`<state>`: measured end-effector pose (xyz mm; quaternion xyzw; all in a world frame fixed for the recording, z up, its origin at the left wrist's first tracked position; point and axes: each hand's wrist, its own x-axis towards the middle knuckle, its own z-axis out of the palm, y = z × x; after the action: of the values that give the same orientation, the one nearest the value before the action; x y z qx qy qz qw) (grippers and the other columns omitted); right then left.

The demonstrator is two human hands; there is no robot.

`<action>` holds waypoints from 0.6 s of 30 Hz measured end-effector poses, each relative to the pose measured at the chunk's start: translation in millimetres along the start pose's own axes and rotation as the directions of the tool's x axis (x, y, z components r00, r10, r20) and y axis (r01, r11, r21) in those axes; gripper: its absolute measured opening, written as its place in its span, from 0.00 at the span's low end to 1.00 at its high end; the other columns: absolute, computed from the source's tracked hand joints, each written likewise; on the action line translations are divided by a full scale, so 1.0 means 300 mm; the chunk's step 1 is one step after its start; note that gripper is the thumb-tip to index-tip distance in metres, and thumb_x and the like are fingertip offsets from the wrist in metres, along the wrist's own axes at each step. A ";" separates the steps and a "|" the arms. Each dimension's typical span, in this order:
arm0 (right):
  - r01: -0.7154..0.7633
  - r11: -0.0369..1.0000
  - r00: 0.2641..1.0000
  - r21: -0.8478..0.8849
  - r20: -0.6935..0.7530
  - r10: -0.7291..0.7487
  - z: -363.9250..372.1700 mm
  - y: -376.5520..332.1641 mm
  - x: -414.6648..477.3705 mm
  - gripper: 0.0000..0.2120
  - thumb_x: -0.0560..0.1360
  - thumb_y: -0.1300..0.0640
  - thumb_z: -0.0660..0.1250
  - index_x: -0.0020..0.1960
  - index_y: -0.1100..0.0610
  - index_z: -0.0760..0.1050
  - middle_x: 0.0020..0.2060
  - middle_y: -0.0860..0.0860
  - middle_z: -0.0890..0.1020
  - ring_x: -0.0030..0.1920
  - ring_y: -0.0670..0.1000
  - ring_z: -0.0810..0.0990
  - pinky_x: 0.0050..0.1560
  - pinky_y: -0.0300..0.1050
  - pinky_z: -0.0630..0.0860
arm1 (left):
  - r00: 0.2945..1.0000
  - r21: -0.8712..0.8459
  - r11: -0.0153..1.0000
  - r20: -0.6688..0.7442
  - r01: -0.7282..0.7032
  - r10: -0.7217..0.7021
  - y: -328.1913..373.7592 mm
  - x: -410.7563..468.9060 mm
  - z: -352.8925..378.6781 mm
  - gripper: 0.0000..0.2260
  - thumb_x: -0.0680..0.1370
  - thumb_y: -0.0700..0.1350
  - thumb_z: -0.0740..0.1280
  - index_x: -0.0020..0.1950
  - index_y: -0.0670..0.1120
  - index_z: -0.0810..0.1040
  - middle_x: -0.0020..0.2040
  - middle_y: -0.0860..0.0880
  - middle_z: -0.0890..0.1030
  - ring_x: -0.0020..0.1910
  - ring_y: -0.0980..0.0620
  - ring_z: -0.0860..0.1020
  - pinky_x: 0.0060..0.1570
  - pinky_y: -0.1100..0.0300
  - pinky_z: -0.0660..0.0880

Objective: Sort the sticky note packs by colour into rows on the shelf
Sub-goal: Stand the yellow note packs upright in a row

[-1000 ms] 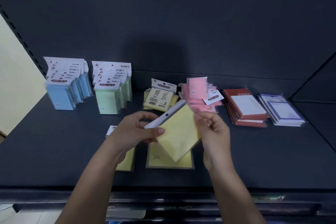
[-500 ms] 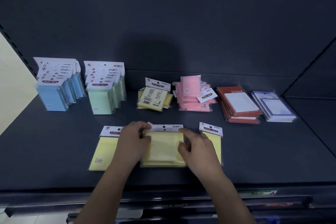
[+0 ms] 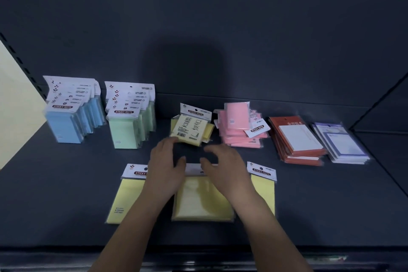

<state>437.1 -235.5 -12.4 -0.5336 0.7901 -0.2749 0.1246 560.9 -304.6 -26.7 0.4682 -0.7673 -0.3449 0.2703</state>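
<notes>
Three yellow sticky note packs lie flat near the shelf's front: a left pack [image 3: 124,201], a middle stack [image 3: 202,202] and a right pack [image 3: 263,187]. My left hand [image 3: 164,168] and my right hand [image 3: 223,166] hover over the middle stack's top edge, fingers loosely spread, holding nothing. Just beyond my fingertips lies a small yellow pile [image 3: 191,129] at the back. Blue packs [image 3: 68,117] and green packs [image 3: 130,119] stand upright in rows at the back left. A loose pink pile [image 3: 240,128] lies right of the yellow pile.
An orange-red notepad stack [image 3: 297,141] and a purple-edged notepad stack [image 3: 341,142] lie at the back right. The dark shelf [image 3: 66,183] has a back wall close behind the packs and a front lip at the bottom.
A second ago both hands held a yellow pack in the air. They laid it on the middle stack, let go, and now have moved forward toward the back yellow pile.
</notes>
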 end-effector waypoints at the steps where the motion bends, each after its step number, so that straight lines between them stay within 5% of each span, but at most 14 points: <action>1: -0.020 0.993 1.000 0.115 0.022 0.018 0.012 -0.004 0.027 0.17 0.75 0.55 0.64 0.63 0.56 0.73 0.59 0.53 0.76 0.61 0.51 0.71 0.56 0.37 0.64 | 1.000 -0.012 1.000 0.002 -0.005 0.005 0.004 0.021 0.000 0.24 0.72 0.45 0.64 0.67 0.42 0.68 0.65 0.45 0.71 0.65 0.46 0.68 0.65 0.52 0.65; 4: -0.094 0.932 0.996 0.350 0.034 0.088 0.055 -0.016 0.083 0.19 0.74 0.59 0.66 0.64 0.58 0.71 0.60 0.53 0.74 0.62 0.50 0.71 0.56 0.34 0.64 | 0.999 -0.052 0.998 0.048 0.019 -0.016 -0.007 0.073 0.012 0.27 0.69 0.47 0.59 0.68 0.43 0.66 0.63 0.46 0.73 0.63 0.47 0.69 0.63 0.49 0.68; 8: -0.224 0.784 0.968 0.579 0.042 0.246 0.089 -0.005 0.110 0.18 0.74 0.61 0.65 0.64 0.57 0.72 0.60 0.51 0.76 0.57 0.45 0.73 0.59 0.37 0.69 | 0.994 -0.290 0.951 0.043 0.109 -0.101 -0.013 0.104 0.023 0.15 0.78 0.37 0.60 0.64 0.45 0.69 0.56 0.53 0.75 0.55 0.57 0.72 0.53 0.70 0.67; 11: -0.251 0.774 0.952 0.582 0.003 0.307 0.109 0.020 0.119 0.18 0.75 0.61 0.65 0.64 0.58 0.72 0.60 0.53 0.75 0.59 0.48 0.74 0.63 0.45 0.71 | 0.979 -0.489 0.853 0.009 0.184 -0.205 -0.015 0.116 0.034 0.10 0.78 0.37 0.63 0.57 0.47 0.71 0.46 0.54 0.76 0.47 0.60 0.73 0.46 0.72 0.69; 16: -0.158 0.785 0.930 0.598 -0.178 0.323 0.107 0.013 0.106 0.13 0.74 0.65 0.66 0.58 0.60 0.78 0.54 0.53 0.78 0.45 0.42 0.77 0.53 0.35 0.74 | 0.963 -0.579 0.794 -0.053 0.185 -0.263 0.003 0.119 0.032 0.07 0.76 0.37 0.67 0.50 0.47 0.74 0.45 0.51 0.76 0.43 0.58 0.74 0.42 0.75 0.71; 18: -0.038 0.840 0.916 0.541 -0.317 0.246 0.099 -0.004 0.090 0.12 0.73 0.66 0.67 0.56 0.59 0.79 0.51 0.48 0.77 0.47 0.42 0.77 0.54 0.36 0.75 | 0.954 -0.610 0.768 -0.063 0.194 -0.292 0.008 0.116 0.027 0.08 0.75 0.36 0.67 0.46 0.50 0.75 0.47 0.48 0.77 0.45 0.55 0.75 0.48 0.67 0.73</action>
<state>441.8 -269.5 -33.3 -0.3557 0.7320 -0.5658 0.1327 539.0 -333.1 -26.6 0.4797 -0.5288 -0.5637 0.4154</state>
